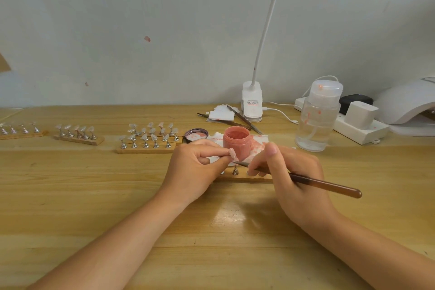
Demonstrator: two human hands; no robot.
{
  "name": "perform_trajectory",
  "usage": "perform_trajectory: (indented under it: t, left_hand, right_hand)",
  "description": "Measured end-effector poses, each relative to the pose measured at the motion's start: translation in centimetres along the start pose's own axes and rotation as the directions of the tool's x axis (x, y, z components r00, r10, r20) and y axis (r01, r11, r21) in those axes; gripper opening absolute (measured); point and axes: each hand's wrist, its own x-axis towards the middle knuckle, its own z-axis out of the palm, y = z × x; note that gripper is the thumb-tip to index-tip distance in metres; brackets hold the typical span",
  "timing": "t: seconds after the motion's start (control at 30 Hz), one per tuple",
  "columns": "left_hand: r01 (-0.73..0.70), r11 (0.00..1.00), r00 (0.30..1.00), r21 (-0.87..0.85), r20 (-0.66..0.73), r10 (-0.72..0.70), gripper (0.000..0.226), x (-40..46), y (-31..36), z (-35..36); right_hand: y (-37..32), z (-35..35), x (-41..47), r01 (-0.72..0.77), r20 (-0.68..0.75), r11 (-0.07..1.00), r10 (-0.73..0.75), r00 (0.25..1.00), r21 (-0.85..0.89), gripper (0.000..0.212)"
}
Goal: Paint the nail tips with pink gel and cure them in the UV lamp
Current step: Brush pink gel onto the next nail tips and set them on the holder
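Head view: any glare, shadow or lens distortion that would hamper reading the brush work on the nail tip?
Head view: a glare patch on the table near the wrists, clear of the work; soft shadow under the right hand; wide-angle bending at the edges; the nail tip and brush are small but fairly sharp.

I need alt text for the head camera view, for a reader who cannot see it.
The left hand pinches a nail tip while the right hand holds a brush to it, before an open jar of pink gel. Racks of nail tips stand left; a UV lamp sits far right.
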Motion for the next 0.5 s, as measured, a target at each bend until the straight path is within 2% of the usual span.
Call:
perform_trajectory:
  t: [0.17, 0.37, 0.5]
  left_hand:
    - [-0.027, 1.0, 1.0, 0.007, 0.007, 0.027, 0.025, -0.17, 0.23, -0.05]
    - [-0.028, 1.0, 1.0, -0.001, 0.005, 0.028, 0.029, -0.26, 0.6, -0.11]
    - [-0.013, 1.0, 1.0, 0.005, 0.015, 0.013, 0.034, -0.07, 0.52, -0.1]
  right_hand:
    - [-0.05, 0.03, -0.05, 0.01, 0.015, 0.999, -0.01, 1.0, -0.037, 0.047]
    - [-0.11, -0.08, -0.08, 0.026, -0.017, 0.999, -0.026, 1.0, 0.027, 0.046]
    - [-0.27, -0.13, -0.2, -0.035, -0.033, 0.997, 0.037, 0.999, 0.075, 0.048]
